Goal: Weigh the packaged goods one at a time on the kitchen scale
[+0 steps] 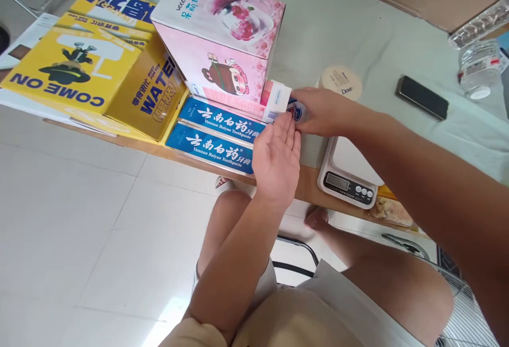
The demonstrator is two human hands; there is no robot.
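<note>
My left hand [277, 161] lies palm up with its fingers stretched out together. Its edge is against the right ends of two blue Yunnan Baiyao toothpaste boxes [214, 148], side by side along the table's front edge. Just beyond its fingertips, my right hand [318, 111] curls round a small silver-and-blue box [295, 112], mostly hidden by the fingers. A white-and-pink carton [277, 98] touches that spot. Behind the toothpaste rises a tall pink glass-cup box [222, 34] with a cartoon figure on its side.
Yellow cartons [87, 66] stand at the left. Behind my right hand is a round Dove tub [341, 81]. A white kitchen scale [349, 177] sits at the front edge, partly under my right forearm. Further right are a black phone [422, 97] and a plastic bottle [481, 69].
</note>
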